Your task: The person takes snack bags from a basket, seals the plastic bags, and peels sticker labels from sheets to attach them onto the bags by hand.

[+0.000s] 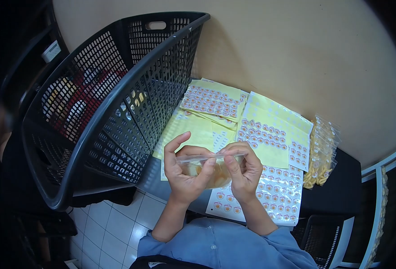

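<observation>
A clear zip-top plastic bag [219, 179] hangs between my two hands in the middle of the head view, with pale yellowish pieces inside. My left hand [186, 172] grips the bag's top strip at its left part, index finger raised and thumb against the plastic. On the other side, my right hand [244, 170] pinches the same top strip between thumb and fingers. Behind and below the hands lie sheets of round stickers [263, 134], some with stickers peeled off and bare yellow backing showing. The bag's exact contents are partly covered by my fingers.
A large black perforated basket [137, 80] stands tilted at the left, with colourful items visible through its mesh. To the right, a pile of clear bags of yellow snack pieces [319, 157] rests on a black surface. A beige wall [269, 45] rises behind.
</observation>
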Demonstrator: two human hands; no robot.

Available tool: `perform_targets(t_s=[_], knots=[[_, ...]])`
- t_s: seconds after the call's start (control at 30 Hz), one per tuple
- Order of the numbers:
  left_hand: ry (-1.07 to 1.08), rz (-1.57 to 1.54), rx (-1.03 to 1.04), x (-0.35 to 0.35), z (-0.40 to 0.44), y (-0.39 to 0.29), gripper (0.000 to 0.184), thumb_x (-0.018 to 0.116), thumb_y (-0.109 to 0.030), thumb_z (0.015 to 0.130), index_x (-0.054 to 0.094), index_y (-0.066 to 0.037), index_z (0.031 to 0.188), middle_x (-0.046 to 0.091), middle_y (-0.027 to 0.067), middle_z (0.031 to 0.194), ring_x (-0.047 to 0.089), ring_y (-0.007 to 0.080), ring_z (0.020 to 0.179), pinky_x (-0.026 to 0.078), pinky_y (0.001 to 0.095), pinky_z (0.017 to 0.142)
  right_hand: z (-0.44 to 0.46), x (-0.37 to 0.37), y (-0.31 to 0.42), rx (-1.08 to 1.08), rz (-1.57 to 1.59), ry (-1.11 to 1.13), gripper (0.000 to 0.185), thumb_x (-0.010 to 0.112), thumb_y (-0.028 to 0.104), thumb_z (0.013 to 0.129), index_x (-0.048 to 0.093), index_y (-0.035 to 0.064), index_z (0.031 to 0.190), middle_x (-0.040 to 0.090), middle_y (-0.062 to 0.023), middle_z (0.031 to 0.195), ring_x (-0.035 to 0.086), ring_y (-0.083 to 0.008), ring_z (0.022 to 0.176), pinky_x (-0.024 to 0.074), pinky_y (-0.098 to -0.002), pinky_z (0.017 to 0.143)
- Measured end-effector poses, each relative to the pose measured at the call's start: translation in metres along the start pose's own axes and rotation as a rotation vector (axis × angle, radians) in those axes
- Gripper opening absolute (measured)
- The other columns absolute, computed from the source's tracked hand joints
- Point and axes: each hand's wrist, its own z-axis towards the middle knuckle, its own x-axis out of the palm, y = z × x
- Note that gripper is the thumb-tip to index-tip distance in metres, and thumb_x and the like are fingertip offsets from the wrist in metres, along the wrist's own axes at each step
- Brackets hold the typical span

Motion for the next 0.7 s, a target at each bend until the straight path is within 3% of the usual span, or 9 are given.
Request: perform_targets(t_s=[0.23,0.47,0.7], knots=[[-0.008,-0.002,-0.013,0.0029,-0.0013,-0.0010,0.056,0.061,0.004,0.068,0.030,0.002,0.114,0.058,0.0110,0.075,0.057,0.0127,0.071,0.045,0.0226,0.067,-0.0006,-0.0021,-0.0028,0.003,0.132,-0.052,0.006,0.052,0.004,0.079,0.052,-0.0010,0.082,0.053,-0.0104,0.082,0.050,-0.0149,0.077,0.0394,-0.0251,0.071],[-0.021,0.026,0.001,0.0037,-0.0042,0.0000,0.056,0.061,0.004,0.068,0.029,0.002,0.114,0.058,0.0109,0.075,0.057,0.0132,0.071,0.045,0.0230,0.067,-0.0036,-0.0034,-0.0053,-0.053,0.033,-0.060,0.006,0.052,0.005,0.079,0.051,-0.0008,0.082,0.053,-0.0104,0.081,0.050,-0.0150,0.077,0.0393,-0.0252,0.071],[-0.036,0.006,-0.007,0.0016,-0.0043,-0.0012,0.055,0.060,0.004,0.068,0.029,0.002,0.114,0.058,0.0108,0.075,0.057,0.0132,0.071,0.045,0.0226,0.067,-0.0028,-0.0006,-0.0044,-0.012,0.196,-0.102,0.006,0.050,0.005,0.081,0.050,0.0001,0.084,0.050,-0.0093,0.083,0.051,-0.0153,0.076,0.0388,-0.0248,0.072]])
